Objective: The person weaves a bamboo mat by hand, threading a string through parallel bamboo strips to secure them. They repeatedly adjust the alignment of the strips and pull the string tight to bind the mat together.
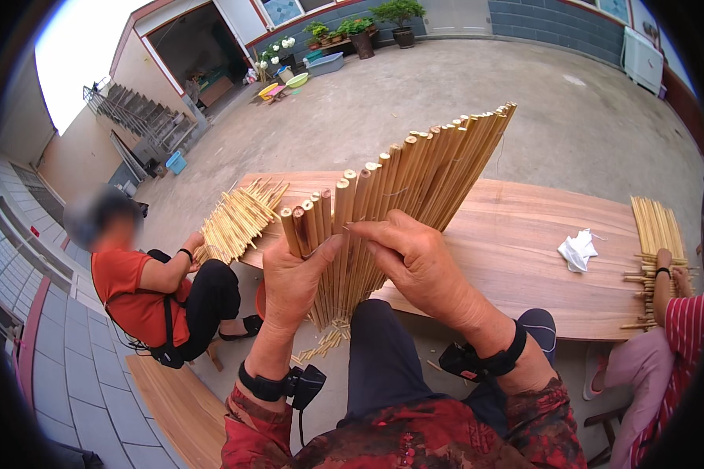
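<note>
An upright mat of pale brown round sticks (pixel 422 172), joined by fine thread, stands in front of me, fanning up toward the back right with uneven tops. My left hand (pixel 296 277) grips its near left end, the thumb across the sticks. My right hand (pixel 407 258) has its fingers pinched against the sticks just right of that thumb; whatever lies between the fingertips is too small to make out. Short cut pieces (pixel 332 340) lie on the ground below the mat.
A wooden table (pixel 493 250) holds a white crumpled cloth (pixel 577 250). A seated person (pixel 141 281) at left handles a stick bundle (pixel 238 219); another (pixel 680 344) at right works on sticks (pixel 653 227). A wooden bench (pixel 172 406) stands lower left. Plants (pixel 358 35) and basins (pixel 297 78) line the far wall.
</note>
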The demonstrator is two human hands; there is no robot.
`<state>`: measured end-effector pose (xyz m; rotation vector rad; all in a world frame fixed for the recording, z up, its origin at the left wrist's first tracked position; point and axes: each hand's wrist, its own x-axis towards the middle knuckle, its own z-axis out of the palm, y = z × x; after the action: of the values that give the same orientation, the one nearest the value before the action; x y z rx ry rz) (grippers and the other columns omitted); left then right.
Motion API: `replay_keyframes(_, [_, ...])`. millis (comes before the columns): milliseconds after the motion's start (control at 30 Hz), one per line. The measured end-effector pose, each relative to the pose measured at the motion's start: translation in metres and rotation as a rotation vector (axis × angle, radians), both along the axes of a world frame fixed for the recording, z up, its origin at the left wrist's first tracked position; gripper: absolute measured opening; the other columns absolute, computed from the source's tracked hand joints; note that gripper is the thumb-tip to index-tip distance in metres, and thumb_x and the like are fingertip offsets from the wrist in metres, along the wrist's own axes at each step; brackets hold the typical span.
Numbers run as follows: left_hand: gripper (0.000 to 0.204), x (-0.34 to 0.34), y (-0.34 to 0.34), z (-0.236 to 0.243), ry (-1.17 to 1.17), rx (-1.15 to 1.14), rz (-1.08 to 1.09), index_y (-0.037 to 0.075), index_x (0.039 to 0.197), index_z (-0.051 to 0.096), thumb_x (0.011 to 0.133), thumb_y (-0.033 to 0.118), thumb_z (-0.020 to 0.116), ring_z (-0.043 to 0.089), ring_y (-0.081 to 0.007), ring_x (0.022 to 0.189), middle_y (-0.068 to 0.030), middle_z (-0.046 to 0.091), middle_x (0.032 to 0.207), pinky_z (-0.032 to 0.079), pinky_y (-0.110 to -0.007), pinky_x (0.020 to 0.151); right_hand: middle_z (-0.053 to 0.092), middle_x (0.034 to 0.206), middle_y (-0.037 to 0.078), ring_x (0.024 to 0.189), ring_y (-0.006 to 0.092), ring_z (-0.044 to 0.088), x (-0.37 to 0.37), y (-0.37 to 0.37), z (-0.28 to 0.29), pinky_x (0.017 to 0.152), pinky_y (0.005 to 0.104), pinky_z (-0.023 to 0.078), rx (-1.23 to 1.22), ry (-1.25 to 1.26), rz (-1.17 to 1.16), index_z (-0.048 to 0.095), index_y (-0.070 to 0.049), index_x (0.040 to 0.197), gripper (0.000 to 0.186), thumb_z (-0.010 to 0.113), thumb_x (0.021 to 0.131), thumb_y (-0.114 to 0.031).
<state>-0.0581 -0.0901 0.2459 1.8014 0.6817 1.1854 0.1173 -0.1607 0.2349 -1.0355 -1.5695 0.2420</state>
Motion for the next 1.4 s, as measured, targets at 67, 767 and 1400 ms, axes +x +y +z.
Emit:
replay_keyframes(67, [0.023, -0.001, 0.001, 0.000, 0.002, 0.008, -0.002, -0.003, 0.110, 0.068, 0.089, 0.005, 0.070, 0.065, -0.0093, 0.086, -0.0043, 0.071, 0.099, 0.052, -0.024, 0.077, 0.059, 0.085, 0.017, 0.078, 0.0338, 0.063, 0.000, 0.000, 0.000, 0.069, 0.0395, 0.052, -0.007, 0.009, 0.012, 0.066, -0.001, 0.111, 0.025, 0.061, 0.087, 0.002])
replay_keyframes(767, [0.021, 0.002, -0.005, 0.000, 0.058, 0.039, 0.039, -0.003, 0.109, 0.068, 0.090, 0.006, 0.070, 0.063, -0.0076, 0.085, -0.0024, 0.071, 0.097, 0.051, -0.023, 0.077, 0.058, 0.082, 0.014, 0.076, 0.0267, 0.060, 0.002, -0.001, -0.001, 0.068, 0.0353, 0.048, -0.066, 0.076, 0.060, 0.067, 0.000, 0.111, 0.024, 0.058, 0.089, 0.001])
replay_keyframes(1400, [0.036, 0.052, -0.079, -0.103, 0.090, 0.621, 0.003, -0.007, 0.111, 0.060, 0.077, -0.005, 0.068, 0.067, -0.0353, 0.099, -0.0243, 0.062, 0.117, 0.057, -0.038, 0.084, 0.064, 0.095, 0.014, 0.080, 0.0247, 0.064, 0.038, -0.127, -0.062, 0.070, 0.0324, 0.050, -0.563, 0.163, -0.115, 0.065, 0.001, 0.107, 0.019, 0.061, 0.089, -0.002])
